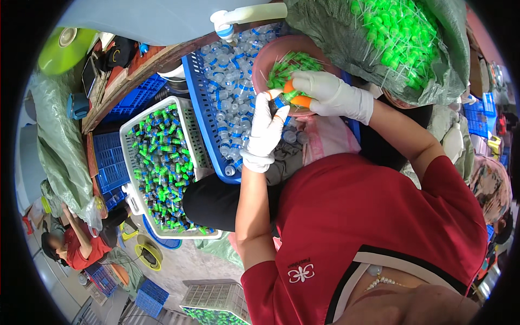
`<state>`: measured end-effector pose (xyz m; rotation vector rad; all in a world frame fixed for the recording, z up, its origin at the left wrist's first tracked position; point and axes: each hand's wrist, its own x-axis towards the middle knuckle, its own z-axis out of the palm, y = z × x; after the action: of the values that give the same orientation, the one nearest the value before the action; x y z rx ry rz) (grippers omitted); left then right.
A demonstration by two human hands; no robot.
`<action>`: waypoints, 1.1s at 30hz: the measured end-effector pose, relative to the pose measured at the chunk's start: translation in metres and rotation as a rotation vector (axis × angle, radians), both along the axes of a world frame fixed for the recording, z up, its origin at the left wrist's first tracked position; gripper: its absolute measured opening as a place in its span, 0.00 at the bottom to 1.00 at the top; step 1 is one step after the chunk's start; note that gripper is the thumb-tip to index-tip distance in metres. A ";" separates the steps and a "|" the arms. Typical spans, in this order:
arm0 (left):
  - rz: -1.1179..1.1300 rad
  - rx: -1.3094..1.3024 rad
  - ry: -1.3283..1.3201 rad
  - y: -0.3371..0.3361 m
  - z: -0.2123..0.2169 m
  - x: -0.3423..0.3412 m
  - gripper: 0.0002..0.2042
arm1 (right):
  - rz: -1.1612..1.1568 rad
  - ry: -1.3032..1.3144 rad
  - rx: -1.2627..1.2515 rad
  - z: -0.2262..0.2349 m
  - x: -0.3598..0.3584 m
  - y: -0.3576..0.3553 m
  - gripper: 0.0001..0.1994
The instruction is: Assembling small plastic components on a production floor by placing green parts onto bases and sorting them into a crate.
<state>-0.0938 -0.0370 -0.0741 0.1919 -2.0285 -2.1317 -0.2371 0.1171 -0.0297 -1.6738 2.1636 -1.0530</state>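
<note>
In front of me, above the near rim of a pink bowl (262, 50), my two white-gloved hands meet. My left hand (262, 132) is closed round a small dark bottle (280, 101) with a blue band. Orange-covered fingertips of my right hand (330, 96) pinch a bright green cap (292, 94) at the bottle's top. Green caps with thin pale stems (290, 67) lie in the bowl just beyond the hands. Left of the bowl, a blue basket (196, 103) holds many clear small bottles (225, 103) with blue bands.
A white basket (189, 122) at left is full of dark bottles (160, 162) with green caps. Far right, a grey-green sack (325, 30) bears a heap of green stemmed caps (401, 40). A white pipe (257, 13) overhangs the blue basket. Another person (86, 244) sits at lower left.
</note>
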 end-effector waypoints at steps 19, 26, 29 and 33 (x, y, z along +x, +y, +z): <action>1.131 -1.565 -0.233 -0.111 -0.001 0.064 0.18 | -0.362 -0.044 0.323 -0.081 -0.049 -0.015 0.16; 0.659 -1.124 -0.067 -0.088 -0.083 -0.004 0.10 | -0.134 0.173 0.326 -0.120 -0.030 -0.040 0.10; 0.680 -1.037 -0.218 -0.081 -0.106 -0.035 0.12 | -0.142 0.175 0.423 -0.111 -0.023 -0.037 0.12; 0.411 -1.223 -0.532 -0.080 -0.121 -0.052 0.16 | -0.088 0.159 0.317 -0.092 -0.022 -0.025 0.18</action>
<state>-0.1455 -0.1171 -0.1955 0.9025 -2.8168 -0.3940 -0.2589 0.0917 -0.1220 -1.5730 2.3714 -0.5711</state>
